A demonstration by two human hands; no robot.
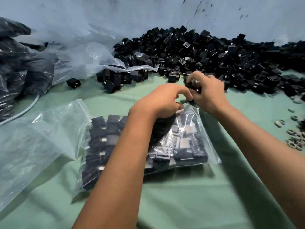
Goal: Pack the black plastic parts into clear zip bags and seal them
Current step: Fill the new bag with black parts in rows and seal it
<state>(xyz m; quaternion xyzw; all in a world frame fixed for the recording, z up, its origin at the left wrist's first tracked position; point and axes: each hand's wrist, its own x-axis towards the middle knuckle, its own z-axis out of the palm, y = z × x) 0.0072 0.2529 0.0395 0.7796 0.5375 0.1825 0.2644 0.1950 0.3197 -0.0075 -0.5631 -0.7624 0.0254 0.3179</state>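
Black plastic parts (194,86), blocky and square-edged, pinched in right hand (208,91), grip curled tight round them just above the bag's mouth. Clear zip bag (186,142), glossy and crinkled, lying flat on green cloth-covered surface (181,195), packed with rows of the same cubes. Left hand (163,101) at the bag's top edge, fingers bent, pinching the film. Beyond, heaped pile of parts (206,53) against pale wall. Empty bag (33,142) at left; small pale rings (295,139) at right.
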